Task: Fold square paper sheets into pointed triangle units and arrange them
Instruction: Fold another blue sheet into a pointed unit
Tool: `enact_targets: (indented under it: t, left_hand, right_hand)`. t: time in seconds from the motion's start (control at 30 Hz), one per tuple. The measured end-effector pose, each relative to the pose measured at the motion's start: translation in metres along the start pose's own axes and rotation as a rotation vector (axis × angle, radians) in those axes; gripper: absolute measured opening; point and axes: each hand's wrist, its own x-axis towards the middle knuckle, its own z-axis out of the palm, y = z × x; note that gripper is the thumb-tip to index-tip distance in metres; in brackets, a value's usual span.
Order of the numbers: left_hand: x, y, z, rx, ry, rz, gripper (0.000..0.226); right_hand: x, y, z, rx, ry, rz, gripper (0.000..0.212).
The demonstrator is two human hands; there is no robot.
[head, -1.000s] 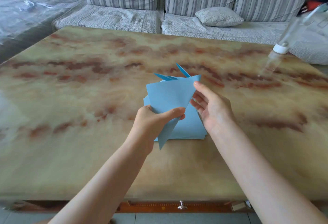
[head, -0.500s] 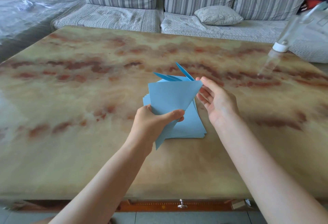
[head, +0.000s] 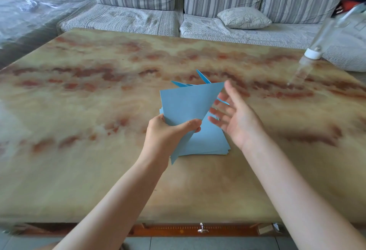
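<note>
My left hand [head: 168, 137] pinches a blue paper sheet [head: 186, 105] folded into a large triangle and holds it tilted above the table. Under it lies a stack of blue square sheets [head: 210, 143]. Behind the held sheet stick up the points of folded blue triangle units [head: 202, 76]; most of them are hidden. My right hand [head: 235, 115] hovers just right of the folded sheet with its fingers spread, apart from the paper and holding nothing.
The marbled table [head: 99, 111] spreads wide around the paper. A clear plastic bottle with a white cap [head: 315, 52] leans in at the far right. A striped sofa [head: 138, 18] with a cushion [head: 243, 18] stands behind the table. A drawer knob [head: 202, 228] sits below the front edge.
My right hand let go of the sheet's upper right corner and moved a little right, fingers spreading. My left hand keeps its hold on the folded sheet.
</note>
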Motion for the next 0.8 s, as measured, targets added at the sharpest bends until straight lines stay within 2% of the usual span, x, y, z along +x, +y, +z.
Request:
enact_targets:
  t: [0.07,0.23,0.37,0.47,0.53,0.67,0.8]
  left_hand:
    - [-0.001,0.0,0.001,-0.011,0.001,0.006,0.008]
    - [-0.001,-0.001,-0.001,-0.029,-0.037,0.002,0.013]
    - [0.001,0.001,-0.007,-0.021,-0.181,-0.036,0.033]
    - [0.008,0.005,-0.013,0.011,-0.176,-0.137,0.049]
    - [0.012,0.009,-0.017,-0.038,-0.137,-0.176,0.041]
    - [0.014,0.012,-0.027,-0.061,-0.133,-0.088,0.011]
    - [0.016,0.009,-0.029,-0.141,-0.152,-0.078,0.012]
  right_hand:
    - [-0.004,0.004,0.005,-0.133,-0.092,0.003,0.044]
    - [-0.008,0.011,0.008,-0.255,-0.098,-0.089,0.012]
    - [-0.007,0.011,0.005,-0.317,-0.091,-0.122,0.008]
    - [-0.005,0.009,0.002,-0.348,-0.118,-0.113,0.007]
    - [-0.004,0.007,0.0,-0.367,-0.147,-0.104,0.007]
    - [-0.006,0.006,-0.002,-0.45,-0.222,-0.097,0.008]
    - [-0.006,0.009,-0.002,-0.4,-0.245,-0.158,0.018]
